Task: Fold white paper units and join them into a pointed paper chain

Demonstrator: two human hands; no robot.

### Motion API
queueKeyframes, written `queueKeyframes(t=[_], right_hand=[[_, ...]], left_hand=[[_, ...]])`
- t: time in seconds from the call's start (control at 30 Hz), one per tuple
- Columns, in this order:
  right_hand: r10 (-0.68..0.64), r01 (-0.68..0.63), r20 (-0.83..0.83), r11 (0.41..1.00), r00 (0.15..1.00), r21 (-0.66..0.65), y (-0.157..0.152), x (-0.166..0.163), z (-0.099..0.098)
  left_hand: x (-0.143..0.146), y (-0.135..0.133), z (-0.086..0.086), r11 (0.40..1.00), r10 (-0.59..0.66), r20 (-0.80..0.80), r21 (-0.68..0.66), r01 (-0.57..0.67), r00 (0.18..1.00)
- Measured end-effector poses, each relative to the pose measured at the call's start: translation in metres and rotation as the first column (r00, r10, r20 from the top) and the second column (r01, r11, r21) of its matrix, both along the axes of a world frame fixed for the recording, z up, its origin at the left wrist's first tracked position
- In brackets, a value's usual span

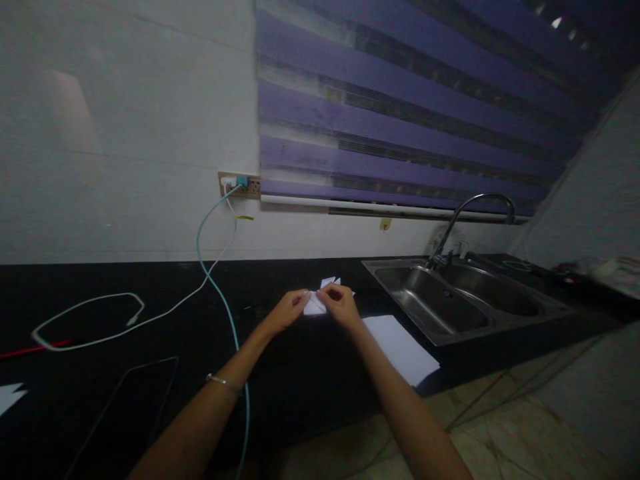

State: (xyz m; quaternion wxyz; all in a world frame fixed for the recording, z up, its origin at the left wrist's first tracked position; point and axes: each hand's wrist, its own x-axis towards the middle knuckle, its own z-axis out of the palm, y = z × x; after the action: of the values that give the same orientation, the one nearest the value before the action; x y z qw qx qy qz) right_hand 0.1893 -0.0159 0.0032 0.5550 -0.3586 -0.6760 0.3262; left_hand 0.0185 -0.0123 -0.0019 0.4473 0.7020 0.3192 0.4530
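Note:
Between my hands is a small folded piece of white paper (pixel 314 306), held above the dark counter. My left hand (pixel 289 311) pinches its left upper edge with thumb and fingers. On the other side, my right hand (pixel 342 303) pinches the paper near its upper right corner. Just behind my right hand lie other folded white paper pieces (pixel 329 282), partly covered by the fingers. A stack of white paper sheets (pixel 400 347) rests on the counter beside my right forearm.
A double steel sink (pixel 435 300) with a curved faucet (pixel 455 220) is at the right. A teal cable (pixel 227 303) runs from the wall outlet (pixel 250 187) past my left forearm. A white cable (pixel 90 343), a dark tablet-like device (pixel 127 417) and paper pieces (pixel 9 396) lie left.

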Motion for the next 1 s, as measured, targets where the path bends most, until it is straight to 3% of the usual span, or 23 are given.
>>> queueKeyframes(t=[0.17, 0.37, 0.53, 0.73, 1.0], right_hand=[[0.012, -0.011, 0.021, 0.997, 1.000, -0.072, 0.001, -0.001, -0.003], [0.096, -0.072, 0.162, 0.987, 0.982, -0.146, 0.002, 0.004, -0.008], [-0.006, 0.004, 0.227, 1.000, 0.974, 0.012, 0.001, 0.005, -0.004], [-0.143, 0.107, 0.289, 0.985, 0.946, 0.136, -0.005, 0.002, -0.001], [-0.042, 0.041, -0.006, 0.993, 0.999, -0.114, -0.001, -0.004, -0.004]], left_hand=[[-0.004, 0.007, -0.002, 0.996, 0.055, -0.013, 0.074, -0.054, 0.998], [-0.007, 0.008, -0.006, 0.995, 0.084, 0.016, 0.046, -0.085, 0.996], [-0.007, 0.013, -0.008, 0.996, 0.083, -0.009, 0.038, -0.083, 0.996], [-0.011, 0.014, 0.003, 0.988, 0.110, 0.023, 0.104, -0.112, 0.994], [-0.007, 0.010, 0.005, 0.994, 0.098, 0.087, -0.048, -0.094, 0.991]])
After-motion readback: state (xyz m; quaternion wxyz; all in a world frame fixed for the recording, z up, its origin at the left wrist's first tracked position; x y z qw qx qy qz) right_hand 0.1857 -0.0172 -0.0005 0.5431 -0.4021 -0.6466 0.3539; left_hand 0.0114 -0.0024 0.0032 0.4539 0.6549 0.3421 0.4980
